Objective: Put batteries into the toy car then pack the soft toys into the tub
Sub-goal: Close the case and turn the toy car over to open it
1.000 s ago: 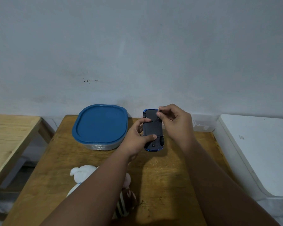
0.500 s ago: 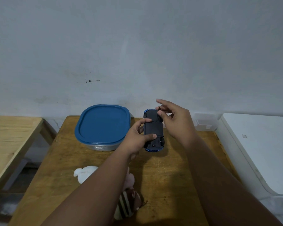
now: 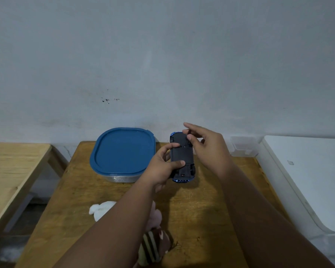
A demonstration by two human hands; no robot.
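My right hand (image 3: 207, 146) has left its pinch, fingers spread over the upturned toy car (image 3: 182, 153), which my left hand (image 3: 161, 165) grips beside the lidded tub (image 3: 122, 151). My forearm (image 3: 108, 235) half hides the soft toys (image 3: 102, 209).

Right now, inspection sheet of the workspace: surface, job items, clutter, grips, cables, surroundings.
Surface: brown wooden table.
Job's things: blue toy car, black underside up; clear plastic tub, blue lid on; white soft toy, pink soft toy, brown-striped soft toy outside tub; batteries not seen.
Clutter: small clear plastic box by wall.
Grips: left hand holds car; right hand holds nothing, fingertips at car's far end.
Cables: nothing seen.
Surroundings: grey wall; light wooden table left; white surface right.
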